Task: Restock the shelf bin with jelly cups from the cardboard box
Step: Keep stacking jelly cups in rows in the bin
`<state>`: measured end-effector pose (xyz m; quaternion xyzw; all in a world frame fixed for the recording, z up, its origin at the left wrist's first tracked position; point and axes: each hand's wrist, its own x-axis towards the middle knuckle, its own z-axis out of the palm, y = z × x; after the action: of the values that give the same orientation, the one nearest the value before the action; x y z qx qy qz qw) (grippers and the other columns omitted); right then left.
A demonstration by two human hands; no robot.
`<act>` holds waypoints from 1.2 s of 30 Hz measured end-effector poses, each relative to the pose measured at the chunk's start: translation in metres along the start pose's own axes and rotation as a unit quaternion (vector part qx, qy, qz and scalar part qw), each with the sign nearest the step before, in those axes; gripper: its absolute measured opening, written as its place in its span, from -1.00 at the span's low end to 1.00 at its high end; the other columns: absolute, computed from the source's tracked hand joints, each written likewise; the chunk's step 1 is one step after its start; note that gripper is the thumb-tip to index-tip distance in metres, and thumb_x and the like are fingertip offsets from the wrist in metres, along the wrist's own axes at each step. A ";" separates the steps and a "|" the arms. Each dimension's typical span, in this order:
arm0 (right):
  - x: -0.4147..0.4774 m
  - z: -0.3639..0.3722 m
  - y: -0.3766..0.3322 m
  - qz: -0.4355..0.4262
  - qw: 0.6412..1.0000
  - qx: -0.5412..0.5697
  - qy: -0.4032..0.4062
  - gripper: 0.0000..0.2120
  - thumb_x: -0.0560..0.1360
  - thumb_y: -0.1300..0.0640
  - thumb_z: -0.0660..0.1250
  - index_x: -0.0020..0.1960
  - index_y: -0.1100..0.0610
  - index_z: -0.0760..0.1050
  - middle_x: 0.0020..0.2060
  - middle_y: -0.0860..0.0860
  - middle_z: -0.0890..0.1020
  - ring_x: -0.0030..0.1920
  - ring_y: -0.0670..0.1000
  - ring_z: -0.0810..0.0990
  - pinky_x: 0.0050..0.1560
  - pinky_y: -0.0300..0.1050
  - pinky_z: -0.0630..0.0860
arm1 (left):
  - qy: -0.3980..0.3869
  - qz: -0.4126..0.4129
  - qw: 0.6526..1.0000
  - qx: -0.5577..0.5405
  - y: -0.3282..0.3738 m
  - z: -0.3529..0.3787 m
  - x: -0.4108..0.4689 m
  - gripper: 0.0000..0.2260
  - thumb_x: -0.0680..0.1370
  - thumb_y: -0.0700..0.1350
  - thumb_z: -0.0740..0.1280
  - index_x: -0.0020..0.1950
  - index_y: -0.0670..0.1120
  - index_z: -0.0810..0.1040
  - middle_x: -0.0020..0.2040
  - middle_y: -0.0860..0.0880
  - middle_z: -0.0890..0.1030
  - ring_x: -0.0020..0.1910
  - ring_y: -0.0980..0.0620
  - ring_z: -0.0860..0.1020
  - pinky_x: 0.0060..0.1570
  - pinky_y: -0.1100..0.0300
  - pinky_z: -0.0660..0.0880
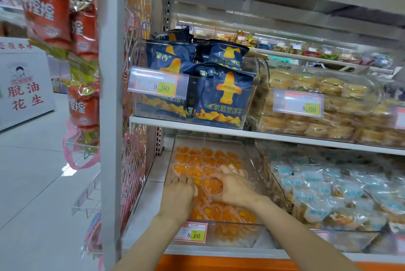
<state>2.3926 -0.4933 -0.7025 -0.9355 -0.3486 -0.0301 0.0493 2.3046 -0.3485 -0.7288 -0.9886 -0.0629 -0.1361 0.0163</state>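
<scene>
A clear plastic shelf bin [248, 157] on the lower shelf holds several orange jelly cups [206, 159]. Both my hands are inside the bin, on top of the cups. My left hand [178, 194] lies palm down on the cups at the bin's left side, fingers bent over them. My right hand [232, 184] rests on the cups in the middle, fingers spread and slightly curved; a ring shows on one finger. Whether either hand grips a cup is hidden. The cardboard box is out of sight.
A price tag reading 8.60 [190, 232] hangs on the bin's front. The shelf above [219, 128] sits low over the bin, bearing a bin of blue biscuit packs [219, 95]. Bagged snacks [328, 194] fill the bin to the right. A grey upright post [110, 117] stands left.
</scene>
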 end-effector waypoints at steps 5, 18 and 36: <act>0.002 0.002 0.002 0.010 1.000 -0.020 -0.002 -0.37 0.38 -0.25 0.35 0.40 -0.13 0.32 0.21 -0.04 0.34 0.24 0.02 0.25 0.22 -0.07 0.14 | -0.005 -0.006 0.999 -0.041 0.001 0.004 0.002 -0.63 0.55 0.04 0.22 0.29 -0.09 0.33 0.30 -0.05 0.39 0.32 -0.04 0.35 0.23 0.13 0.29; -0.019 -0.017 0.035 0.004 0.996 -0.091 -0.019 -0.36 0.36 -0.31 0.35 0.35 -0.06 0.36 0.26 -0.03 0.39 0.30 0.05 0.25 0.29 0.02 0.14 | 0.036 0.076 0.989 -0.123 0.017 0.006 0.013 -0.51 0.52 0.16 0.26 0.40 0.02 0.33 0.33 0.08 0.36 0.33 0.03 0.27 0.26 0.16 0.21; -0.006 -0.014 0.036 0.028 0.996 -0.049 -0.066 -0.29 0.34 -0.24 0.42 0.40 -0.05 0.29 0.28 0.00 0.34 0.33 0.05 0.21 0.35 0.02 0.16 | 0.021 0.100 0.991 -0.082 0.016 0.008 0.017 -0.64 0.62 0.04 0.10 0.40 0.01 0.33 0.36 0.09 0.39 0.32 0.03 0.29 0.30 0.13 0.13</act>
<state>2.4115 -0.5258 -0.6918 -0.9462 -0.3228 0.0162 -0.0187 2.3251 -0.3623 -0.7326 -0.9848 0.0476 -0.1593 -0.0503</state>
